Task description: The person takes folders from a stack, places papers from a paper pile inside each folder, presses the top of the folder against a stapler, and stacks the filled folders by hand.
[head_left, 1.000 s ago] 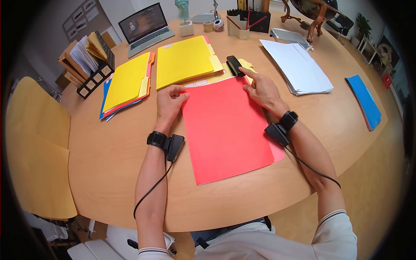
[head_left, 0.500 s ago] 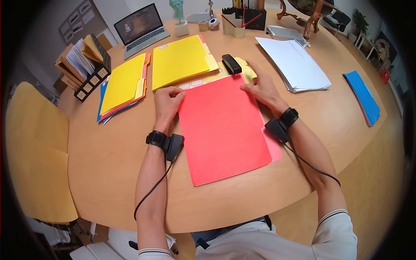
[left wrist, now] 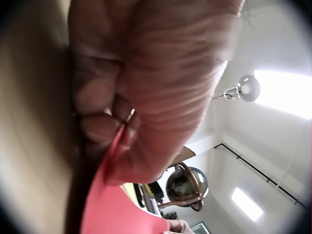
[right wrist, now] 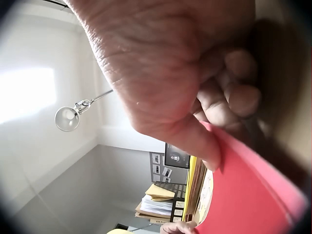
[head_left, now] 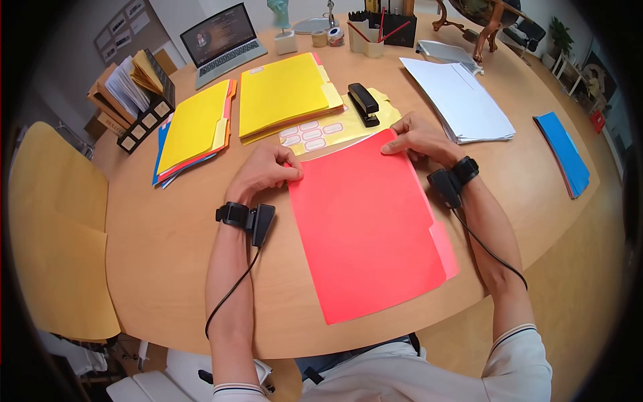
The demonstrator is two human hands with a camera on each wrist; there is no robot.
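A red file folder (head_left: pixel 368 228) lies before me in the head view, its far edge bowed between my hands. My left hand (head_left: pixel 264 169) pinches the far left corner between thumb and curled fingers. At the far right corner my right hand (head_left: pixel 422 139) grips the folder, thumb on top and fingers beneath, as the right wrist view also shows. Just beyond the folder's far edge, a black stapler (head_left: pixel 364 105) stands on a yellow sheet with label stickers (head_left: pixel 315 136).
Yellow folders (head_left: pixel 288 94) lie stacked behind, more folders (head_left: pixel 194 127) at left. White papers (head_left: pixel 459 100) and blue folders (head_left: pixel 562 155) lie on the right. A laptop (head_left: pixel 221 43), file holder (head_left: pixel 144 124) and pen holder (head_left: pixel 367 40) stand at the back.
Both hands have drawn the red folder toward the body, uncovering more of the sticker sheet. My right hand has left the stapler's side and now grips the folder's corner.
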